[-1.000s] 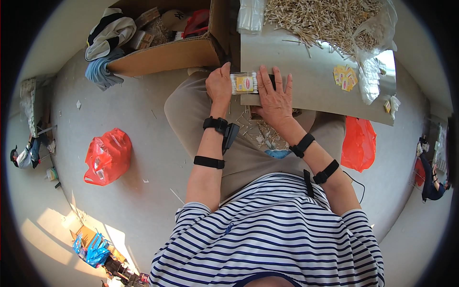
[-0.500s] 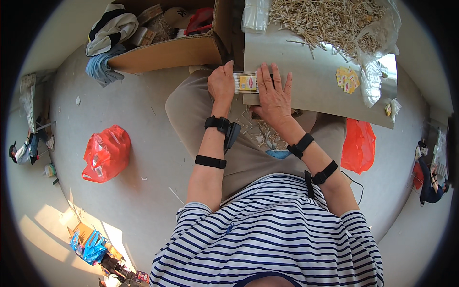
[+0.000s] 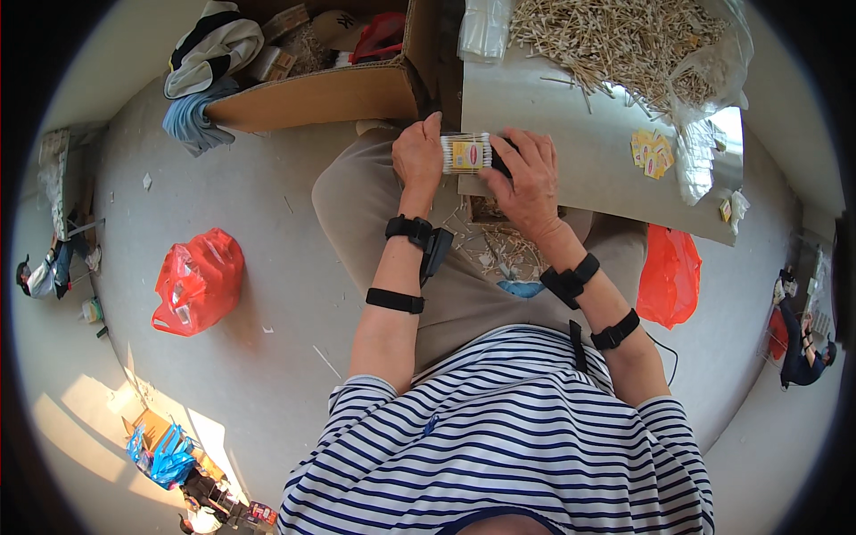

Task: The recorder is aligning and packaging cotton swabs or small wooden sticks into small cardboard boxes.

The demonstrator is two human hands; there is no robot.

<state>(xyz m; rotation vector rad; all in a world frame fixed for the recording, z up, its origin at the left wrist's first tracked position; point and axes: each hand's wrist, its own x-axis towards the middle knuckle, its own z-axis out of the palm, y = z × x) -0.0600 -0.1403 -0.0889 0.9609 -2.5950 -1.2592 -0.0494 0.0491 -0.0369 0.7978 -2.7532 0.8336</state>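
Observation:
In the middle, a small clear pack of cotton swabs (image 3: 465, 155) with a yellow label lies level between my hands. My left hand (image 3: 416, 160) is closed at its left end, fingers bent and partly hidden. My right hand (image 3: 528, 183) curls round a dark, blocky object (image 3: 504, 155) that meets the pack's right end; I cannot make out what it is. Both hands are at the left edge of a metal-topped table (image 3: 571, 134). Below them, loose swabs and scraps (image 3: 499, 250) lie between my knees.
On the table are a heap of loose swabs (image 3: 615, 40), clear plastic sleeves (image 3: 486, 31) and small yellow labels (image 3: 651, 153). A cardboard box (image 3: 321, 98) stands at the far left. Red plastic bags (image 3: 201, 283) flank me. Other people sit at both sides.
My right hand has shifted slightly right, and its outstretched fingers have curled round the dark object. More of the swab pack now shows. My left hand stays at its end.

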